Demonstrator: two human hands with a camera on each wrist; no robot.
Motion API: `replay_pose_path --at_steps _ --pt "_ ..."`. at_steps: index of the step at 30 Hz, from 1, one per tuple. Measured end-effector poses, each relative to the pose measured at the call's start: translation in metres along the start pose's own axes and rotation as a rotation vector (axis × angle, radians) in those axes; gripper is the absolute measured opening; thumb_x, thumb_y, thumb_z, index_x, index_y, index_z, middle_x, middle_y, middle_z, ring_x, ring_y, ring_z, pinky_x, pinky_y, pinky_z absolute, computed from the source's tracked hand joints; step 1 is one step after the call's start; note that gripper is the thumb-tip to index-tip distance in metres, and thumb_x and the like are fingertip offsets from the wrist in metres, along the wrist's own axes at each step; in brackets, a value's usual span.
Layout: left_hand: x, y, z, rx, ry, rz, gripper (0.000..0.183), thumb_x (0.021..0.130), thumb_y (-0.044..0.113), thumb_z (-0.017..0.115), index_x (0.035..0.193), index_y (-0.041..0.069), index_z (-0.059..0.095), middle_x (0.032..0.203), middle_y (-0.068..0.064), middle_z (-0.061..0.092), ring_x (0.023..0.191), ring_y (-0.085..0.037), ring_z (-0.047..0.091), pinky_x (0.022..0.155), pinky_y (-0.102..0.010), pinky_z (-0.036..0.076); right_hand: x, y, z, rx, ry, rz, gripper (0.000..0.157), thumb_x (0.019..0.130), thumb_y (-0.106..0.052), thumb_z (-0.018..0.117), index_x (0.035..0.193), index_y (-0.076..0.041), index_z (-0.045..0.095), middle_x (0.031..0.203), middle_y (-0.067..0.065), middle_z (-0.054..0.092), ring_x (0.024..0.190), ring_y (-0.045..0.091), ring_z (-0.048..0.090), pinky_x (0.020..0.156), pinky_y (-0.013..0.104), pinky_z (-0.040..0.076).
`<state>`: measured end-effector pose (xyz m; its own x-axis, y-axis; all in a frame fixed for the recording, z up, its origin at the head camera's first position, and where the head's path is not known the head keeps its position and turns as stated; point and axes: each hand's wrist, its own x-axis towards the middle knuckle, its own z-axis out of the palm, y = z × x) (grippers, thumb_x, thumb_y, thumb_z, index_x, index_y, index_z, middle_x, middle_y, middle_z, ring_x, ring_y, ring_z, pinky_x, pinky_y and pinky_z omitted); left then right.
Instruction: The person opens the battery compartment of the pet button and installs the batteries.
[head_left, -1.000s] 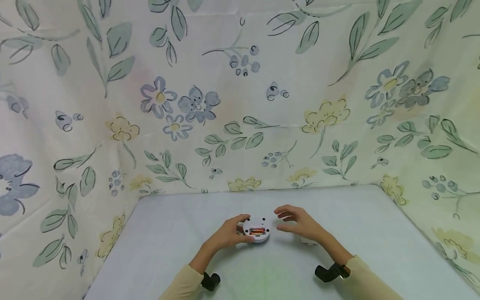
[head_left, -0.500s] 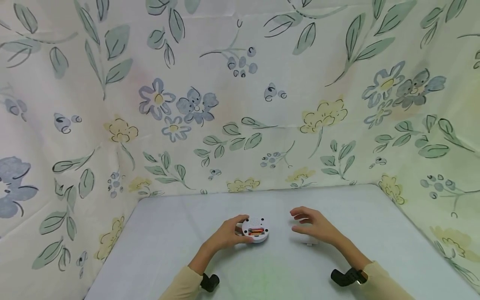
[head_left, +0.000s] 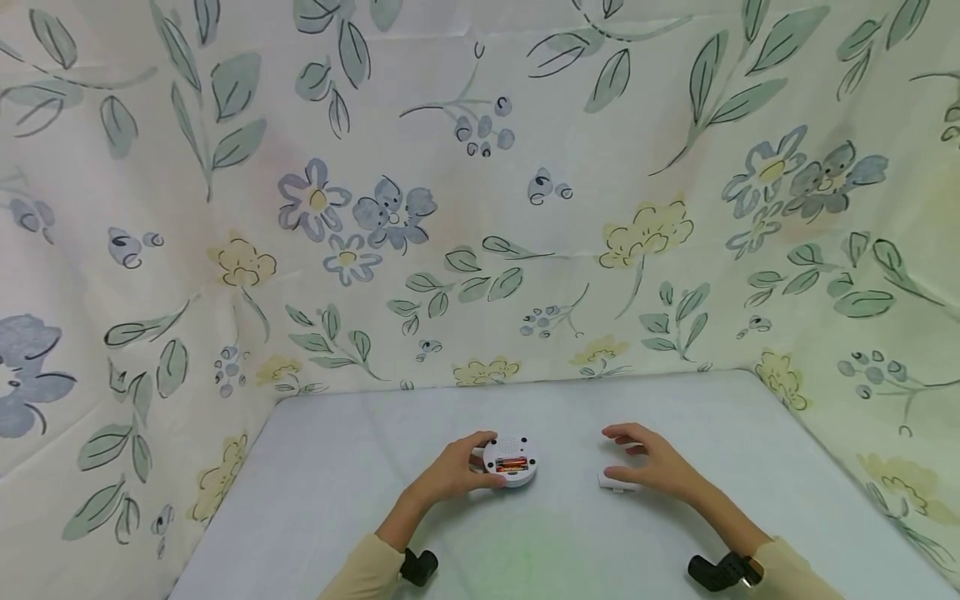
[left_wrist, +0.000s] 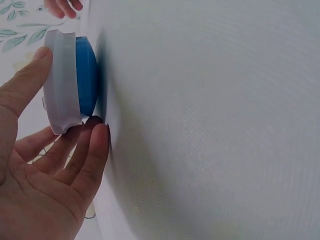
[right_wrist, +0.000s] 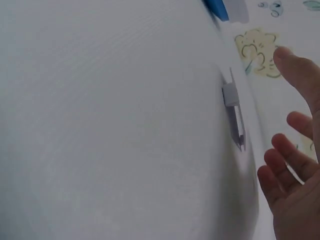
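Note:
A round white device (head_left: 512, 447) has its open battery compartment facing up, with red-and-black batteries (head_left: 513, 464) inside and dark feet around the face. My left hand (head_left: 453, 468) grips it by the side, thumb in front and fingers behind. The left wrist view shows the device's blue lower part (left_wrist: 86, 75) just over the table. My right hand (head_left: 656, 467) holds nothing; its fingers are apart and loosely bent beside and above a small white battery cover (head_left: 611, 482). In the right wrist view the cover (right_wrist: 230, 95) lies on the table, its tab showing.
A white-covered table (head_left: 375, 442) spreads under both hands. Floral cloth (head_left: 480, 208) hangs at the back and along both sides. A black wrist camera (head_left: 420, 567) sits on the left wrist, another (head_left: 716, 572) on the right.
My right hand has moved right, away from the device, so more of the white battery cover shows. My left hand and the device have stayed in place.

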<state>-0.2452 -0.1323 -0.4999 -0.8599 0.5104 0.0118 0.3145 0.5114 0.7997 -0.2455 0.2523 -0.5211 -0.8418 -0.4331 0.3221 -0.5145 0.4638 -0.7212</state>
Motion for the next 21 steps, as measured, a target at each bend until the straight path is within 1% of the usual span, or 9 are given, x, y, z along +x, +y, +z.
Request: replay_pose_path --at_steps 4,11,14,16,21 --pt "0.000 0.001 -0.001 0.001 0.000 0.008 0.076 0.087 0.026 0.084 0.148 -0.002 0.046 0.142 -0.016 0.053 0.109 -0.028 0.064 0.084 -0.036 0.054 -0.009 0.001 0.000 -0.048 0.018 0.006 0.062 0.080 -0.028 0.090 0.130 -0.002 0.062 0.126 0.011 0.064 0.110 0.033 0.059 0.090 0.039 0.052" --pt "0.000 0.000 0.000 0.006 -0.003 0.001 0.076 0.088 0.027 0.084 0.148 -0.001 0.046 0.143 -0.016 0.052 0.110 -0.028 0.064 0.083 -0.037 0.054 -0.018 0.006 0.004 -0.116 0.037 -0.071 0.063 0.076 -0.028 0.093 0.126 -0.005 0.064 0.122 0.006 0.063 0.103 0.029 0.056 0.089 0.035 0.049" --pt "0.000 0.001 0.000 0.007 -0.003 -0.004 0.076 0.088 0.028 0.084 0.148 0.000 0.046 0.142 -0.016 0.053 0.110 -0.028 0.064 0.084 -0.038 0.054 -0.021 0.005 0.006 -0.147 0.033 -0.097 0.061 0.075 -0.030 0.093 0.124 -0.006 0.066 0.120 0.005 0.062 0.102 0.028 0.056 0.088 0.038 0.048" --pt "-0.001 0.002 0.000 0.007 -0.003 -0.003 0.076 0.088 0.028 0.083 0.148 0.000 0.046 0.142 -0.016 0.053 0.110 -0.028 0.064 0.084 -0.038 0.054 -0.022 0.004 0.007 -0.175 0.024 -0.090 0.056 0.076 -0.031 0.093 0.121 -0.009 0.068 0.120 0.004 0.061 0.104 0.028 0.056 0.090 0.041 0.047" --pt "-0.002 0.003 -0.001 0.004 -0.004 0.001 0.076 0.088 0.028 0.083 0.148 -0.001 0.046 0.143 -0.016 0.052 0.111 -0.029 0.063 0.083 -0.037 0.054 -0.024 0.006 0.009 -0.208 0.015 -0.076 0.031 0.080 -0.029 0.090 0.105 -0.020 0.074 0.116 -0.001 0.059 0.108 0.025 0.054 0.091 0.044 0.045"
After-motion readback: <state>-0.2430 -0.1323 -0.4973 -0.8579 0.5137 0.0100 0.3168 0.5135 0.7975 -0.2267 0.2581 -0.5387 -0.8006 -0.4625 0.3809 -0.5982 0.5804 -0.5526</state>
